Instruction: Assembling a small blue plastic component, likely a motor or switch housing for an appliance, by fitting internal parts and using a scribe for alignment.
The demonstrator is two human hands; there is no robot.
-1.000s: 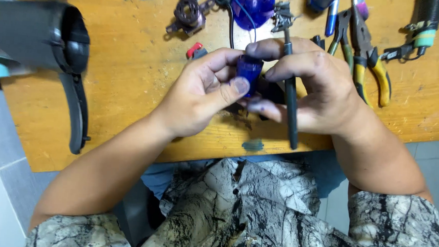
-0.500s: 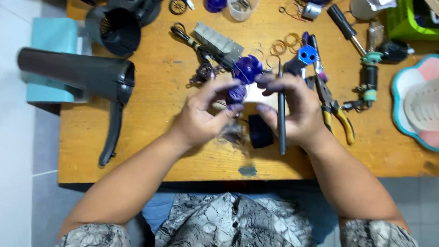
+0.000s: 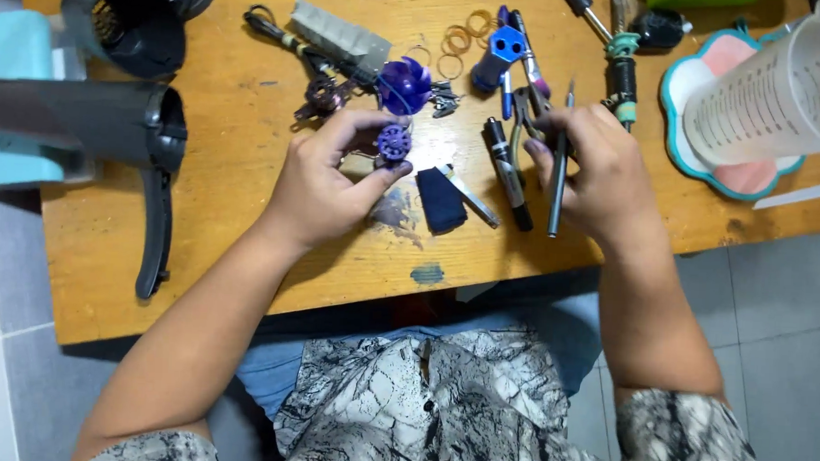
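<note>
The left hand (image 3: pixel 324 185) pinches a small round purple ribbed plastic part (image 3: pixel 393 143) between thumb and fingertips, just below the purple plastic fan impeller (image 3: pixel 403 85). The right hand (image 3: pixel 597 174), well right of the impeller, grips a slim dark metal tool (image 3: pixel 557 186).

A wooden table (image 3: pixel 244 223) is carrying the clutter. Lying on it are a black hair dryer body (image 3: pixel 83 124), a purple fan wheel (image 3: pixel 403 85), a dark blue cloth scrap (image 3: pixel 441 200), a black pen-like tool (image 3: pixel 507 173), several thin rings (image 3: pixel 457 41), pliers (image 3: pixel 528 105), and a flower-shaped tray (image 3: pixel 708 170) bearing a clear measuring jug (image 3: pixel 775 94).
</note>
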